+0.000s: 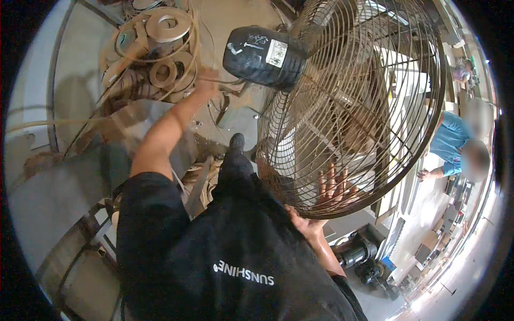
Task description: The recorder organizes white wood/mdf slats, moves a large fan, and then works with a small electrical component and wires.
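Observation:
A large dusty floor fan (348, 107) with a round wire cage fills the upper middle and right. Its black motor housing (262, 58) bears a white label and points left. My right hand (313, 219) grips the lower rim of the cage, with the thumb on the near side and the fingers showing through the wires. Beside the metal bracket (235, 88) under the motor is my left hand (206, 85), smeared by motion. Whether it touches the bracket or a cable there, I cannot make out.
Metal rings and coils (168, 27) are piled on the floor at the far left. Grey sheet panels (59, 198) stand on the left. An electric motor (356, 251) sits at the lower right. Beyond it, a person in a blue shirt (447, 142) is at a long workbench.

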`<state>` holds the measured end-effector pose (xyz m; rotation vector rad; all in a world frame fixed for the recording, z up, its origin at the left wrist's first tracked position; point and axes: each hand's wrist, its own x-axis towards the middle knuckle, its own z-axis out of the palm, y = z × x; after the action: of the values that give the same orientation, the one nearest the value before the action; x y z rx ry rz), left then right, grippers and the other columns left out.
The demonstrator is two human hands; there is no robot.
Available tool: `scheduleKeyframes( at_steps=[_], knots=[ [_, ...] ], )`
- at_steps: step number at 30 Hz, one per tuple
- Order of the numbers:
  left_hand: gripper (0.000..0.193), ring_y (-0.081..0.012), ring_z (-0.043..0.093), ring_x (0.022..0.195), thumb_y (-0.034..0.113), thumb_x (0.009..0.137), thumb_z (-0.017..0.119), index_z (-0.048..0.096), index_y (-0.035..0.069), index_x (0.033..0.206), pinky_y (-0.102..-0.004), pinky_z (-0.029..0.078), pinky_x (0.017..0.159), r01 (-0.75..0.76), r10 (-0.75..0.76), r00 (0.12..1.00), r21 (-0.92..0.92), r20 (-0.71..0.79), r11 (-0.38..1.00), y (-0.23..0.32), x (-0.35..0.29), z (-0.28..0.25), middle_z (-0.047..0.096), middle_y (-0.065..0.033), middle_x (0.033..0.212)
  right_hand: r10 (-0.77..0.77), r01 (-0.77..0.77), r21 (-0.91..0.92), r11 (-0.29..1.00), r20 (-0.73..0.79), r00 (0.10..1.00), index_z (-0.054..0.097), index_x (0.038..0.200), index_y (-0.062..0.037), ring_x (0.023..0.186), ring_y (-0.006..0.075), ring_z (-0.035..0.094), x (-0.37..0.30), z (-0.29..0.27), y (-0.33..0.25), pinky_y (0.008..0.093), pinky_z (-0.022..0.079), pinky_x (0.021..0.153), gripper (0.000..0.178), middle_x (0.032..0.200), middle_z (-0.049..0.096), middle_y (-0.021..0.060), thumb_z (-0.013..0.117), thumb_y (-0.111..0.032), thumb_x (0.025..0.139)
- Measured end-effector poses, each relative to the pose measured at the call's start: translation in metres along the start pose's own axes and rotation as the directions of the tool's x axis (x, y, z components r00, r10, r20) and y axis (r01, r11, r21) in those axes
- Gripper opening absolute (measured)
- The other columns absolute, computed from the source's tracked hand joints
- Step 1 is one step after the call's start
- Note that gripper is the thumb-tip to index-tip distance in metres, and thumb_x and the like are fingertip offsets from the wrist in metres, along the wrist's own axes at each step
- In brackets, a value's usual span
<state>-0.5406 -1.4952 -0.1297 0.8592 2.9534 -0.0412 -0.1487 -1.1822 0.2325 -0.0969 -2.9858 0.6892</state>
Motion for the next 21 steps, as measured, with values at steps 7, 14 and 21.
scheduleKeyframes(
  at_steps=[7,14,21],
  knots=[
    [0.019,-0.0292,0.068,0.083,0.021,0.084,0.068,0.077,0.005,0.089,-0.0445,0.054,0.076,-0.012,0.056,0.993,0.399,-0.099,0.917,-0.149,-0.019,-0.084,0.074,-0.0119,0.093,0.035,-0.035,0.219,0.975,0.002,0.999,0.000,0.161,0.0016,0.148,0.0376,0.039,0.009,0.001,0.006,0.0481,0.036,0.119,0.133,0.164,0.025,0.0264,0.093,-0.037,0.075],
    [0.013,-0.0341,0.074,0.093,0.014,0.087,0.064,0.073,0.008,0.094,-0.0512,0.053,0.092,0.193,-0.128,0.937,0.177,-0.324,0.965,-0.074,0.160,-0.332,0.075,-0.0121,0.092,-0.066,0.067,0.046,0.997,-0.040,0.997,0.000,0.162,0.0010,0.149,0.0374,0.036,-0.015,0.018,0.022,0.0501,0.037,0.119,0.134,0.164,0.023,0.0267,0.093,-0.040,0.074],
    [0.017,-0.0340,0.067,0.066,0.017,0.089,0.065,0.072,0.004,0.095,-0.0496,0.046,0.063,-0.271,0.399,0.639,0.293,-0.658,0.917,-0.027,0.208,-0.321,0.066,-0.0160,0.070,0.076,-0.039,0.382,0.923,-0.082,0.994,0.013,0.161,-0.0005,0.147,0.0362,0.038,-0.016,0.022,0.027,0.0469,0.041,0.114,0.123,0.164,0.024,0.0264,0.092,-0.038,0.074]
  ],
)
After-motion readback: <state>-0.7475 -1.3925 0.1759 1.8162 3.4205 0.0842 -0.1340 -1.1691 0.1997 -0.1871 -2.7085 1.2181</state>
